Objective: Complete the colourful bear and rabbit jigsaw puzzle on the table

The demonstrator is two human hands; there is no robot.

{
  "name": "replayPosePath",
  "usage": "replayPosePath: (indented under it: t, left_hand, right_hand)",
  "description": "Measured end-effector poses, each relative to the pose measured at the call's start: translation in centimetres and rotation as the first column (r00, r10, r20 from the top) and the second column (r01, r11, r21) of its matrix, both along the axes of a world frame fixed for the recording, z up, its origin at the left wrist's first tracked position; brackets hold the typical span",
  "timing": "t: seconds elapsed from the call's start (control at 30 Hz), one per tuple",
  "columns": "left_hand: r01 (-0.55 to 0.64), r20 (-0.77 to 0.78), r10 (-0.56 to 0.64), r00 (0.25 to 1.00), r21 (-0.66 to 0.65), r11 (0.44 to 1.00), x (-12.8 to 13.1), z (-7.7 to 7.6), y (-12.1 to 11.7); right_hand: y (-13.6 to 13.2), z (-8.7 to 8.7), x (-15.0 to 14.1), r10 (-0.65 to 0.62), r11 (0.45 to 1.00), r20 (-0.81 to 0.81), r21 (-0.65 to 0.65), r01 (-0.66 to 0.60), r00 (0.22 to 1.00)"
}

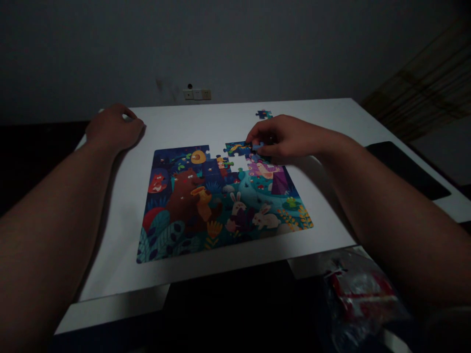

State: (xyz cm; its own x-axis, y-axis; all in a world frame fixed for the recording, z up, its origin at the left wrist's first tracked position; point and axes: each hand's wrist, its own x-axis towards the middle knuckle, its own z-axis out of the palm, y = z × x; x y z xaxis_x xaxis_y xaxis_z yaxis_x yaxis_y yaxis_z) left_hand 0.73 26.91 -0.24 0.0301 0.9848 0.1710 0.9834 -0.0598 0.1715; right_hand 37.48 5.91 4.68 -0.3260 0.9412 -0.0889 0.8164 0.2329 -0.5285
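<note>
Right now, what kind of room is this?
Probably a dim room at home. A white table holds a nearly finished animal jigsaw puzzle, wall sockets sit behind it, and the right hand holds a puzzle piece.

The puzzle [221, 201] is printed in deep blue and teal, with a brown bear, white rabbits, an orange fox, yellow flowers and a purple patch, and it lies on a white surface [184, 122]. Beyond the puzzle's far edge a loose piece [264, 114] shows dark blue with teal. Near the puzzle's near right corner, a clear bag [358, 294] holds something red and white.
</note>
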Motion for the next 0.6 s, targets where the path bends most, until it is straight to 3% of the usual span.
replayPosePath:
  t: [0.6]
  left_hand:
    - [0.009,0.031,-0.009,0.999,0.013,1.000,-0.11,-0.31,0.30]
  right_hand:
    - [0.17,-0.72,0.36,0.028,0.997,-0.070,0.075,-0.023,0.997]
